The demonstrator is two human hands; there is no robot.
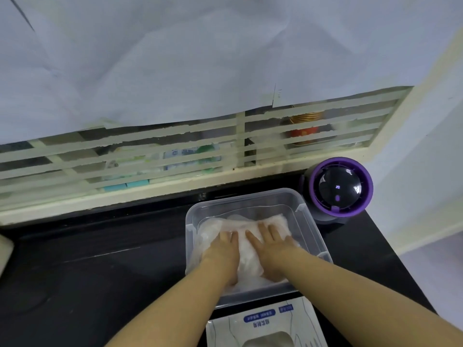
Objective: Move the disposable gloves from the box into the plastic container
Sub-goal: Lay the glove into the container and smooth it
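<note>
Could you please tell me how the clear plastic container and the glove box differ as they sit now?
The plastic container is see-through and lidless; the glove box is white printed card with a cut-out on top. The container holds the gloves, pressed down by the left hand and right hand; no hand touches the box. The box lies nearer the person than the container, cut off by the frame. Both rest on the dark counter.

- We reach forward with both arms bare, our left forearm point(170, 306) and right forearm point(363, 299) converging from the lower edge of the view.
- Our left hand point(223, 251) lies palm down, fingers straight and close together.
- Our right hand point(273, 249) lies palm down just beside it, fingers straight and slightly spread.
</note>
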